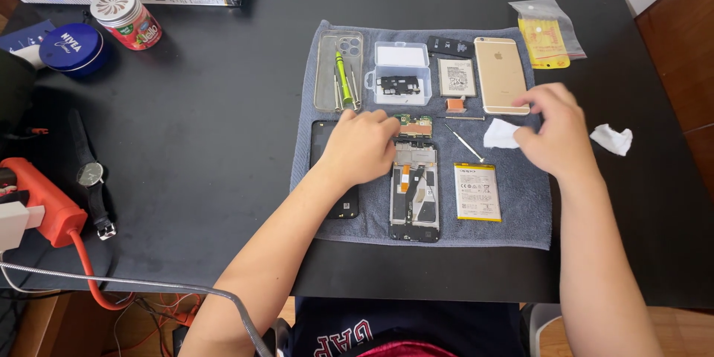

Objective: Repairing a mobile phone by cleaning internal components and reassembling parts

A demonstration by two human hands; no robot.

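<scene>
Nearest, the opened phone frame (414,192) lies on the grey towel (520,208), long axis running toward and away from the person. Just beyond, the left hand (362,145) curls loosely, fingertips touching the small circuit board (414,126) at the frame's far end. The right hand (554,130) pinches a white wipe (500,134) beside the gold phone (500,74).

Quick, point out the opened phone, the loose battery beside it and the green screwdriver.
opened phone (414,197): head view, middle of its exposed inside.
loose battery (477,192): head view, centre of its white label face.
green screwdriver (342,69): head view, green handle, lying in the clear case.
</scene>
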